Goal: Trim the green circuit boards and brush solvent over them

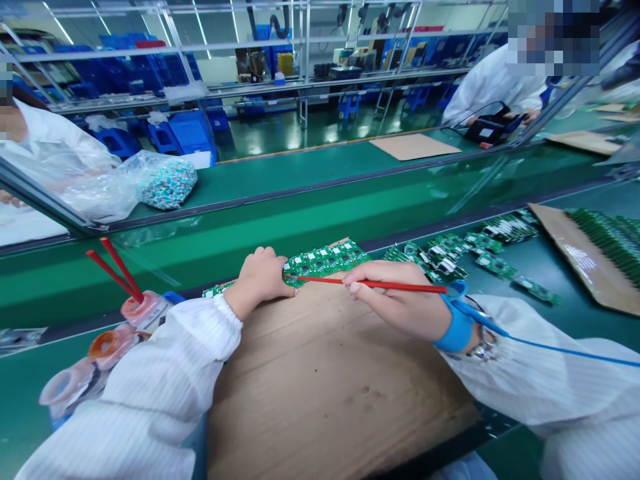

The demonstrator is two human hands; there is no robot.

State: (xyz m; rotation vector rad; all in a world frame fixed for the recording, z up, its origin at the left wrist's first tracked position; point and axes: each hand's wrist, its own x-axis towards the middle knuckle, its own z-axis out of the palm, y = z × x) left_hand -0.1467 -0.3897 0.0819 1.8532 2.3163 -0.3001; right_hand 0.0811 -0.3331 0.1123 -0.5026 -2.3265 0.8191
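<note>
A strip of green circuit boards point(325, 260) with white parts lies along the far edge of a brown cardboard sheet point(345, 373). My left hand point(263, 275) grips the strip near its left side, thumb on the near edge and fingers curled toward the far edge; the fingertips are partly hidden. Between the thumb and fingers of my right hand point(393, 290) is a thin red-handled brush point(405, 287), its tip pointing left and reaching the board beside my left thumb. A blue wrist strap point(456, 327) with a cord circles my right wrist.
Bottles point(145, 310) stand at left, one holding red sticks. Loose circuit boards point(445, 257) and a cardboard tray of boards point(590, 260) lie at right. Beyond the green divider point(250, 230) are a bag of small parts point(170, 181) and two people in white.
</note>
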